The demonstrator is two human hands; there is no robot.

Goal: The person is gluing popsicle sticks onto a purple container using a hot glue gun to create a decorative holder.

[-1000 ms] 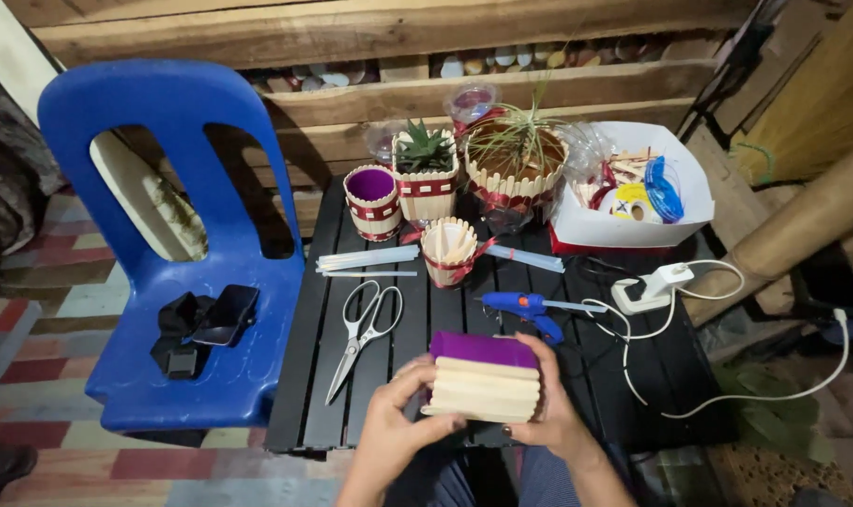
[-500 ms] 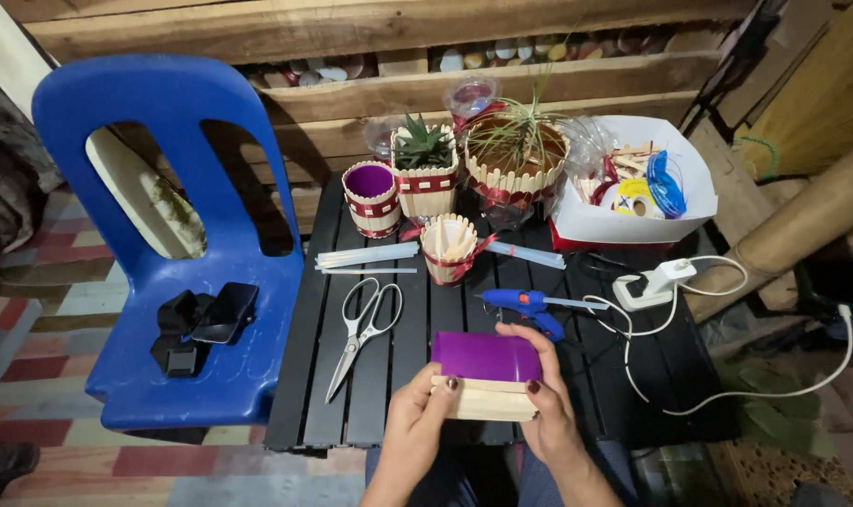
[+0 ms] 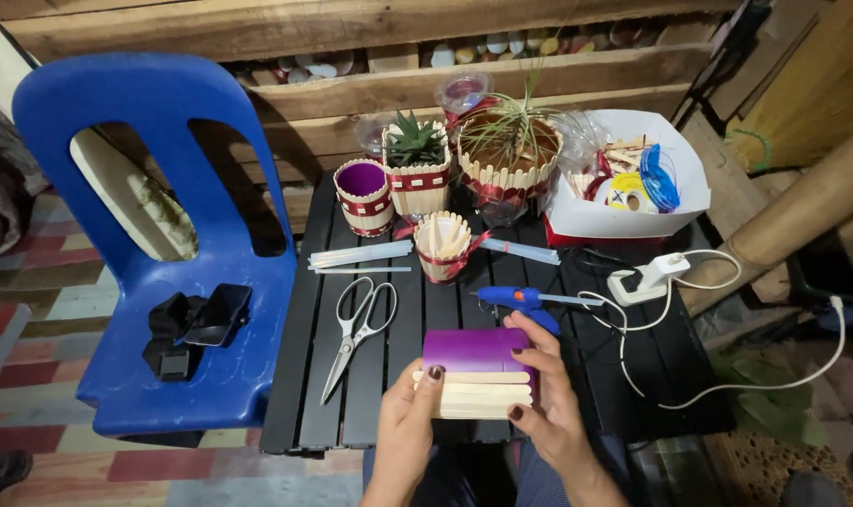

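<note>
Both my hands hold a purple rectangular container [image 3: 476,351] partly covered with pale wooden craft sticks [image 3: 472,394], at the near edge of a black slatted table [image 3: 304,376]. My left hand [image 3: 408,422] grips its left side, thumb on the sticks. My right hand [image 3: 548,394] wraps the right side, fingers over the top edge. A blue glue gun [image 3: 516,300] lies just beyond the container. Scissors [image 3: 356,324] lie to the left.
Stick-covered pots [image 3: 417,178] with small plants, a purple cup [image 3: 364,195] and a stick holder [image 3: 442,246] stand at the back. White glue sticks [image 3: 361,253], a white box [image 3: 633,178] of supplies, a power strip with cable [image 3: 647,277]. Blue plastic chair [image 3: 164,244] at left holds a black phone [image 3: 217,314].
The container has tilted so its purple top faces up more and fewer sticks show. My hands shifted slightly along its sides; everything else stays put.
</note>
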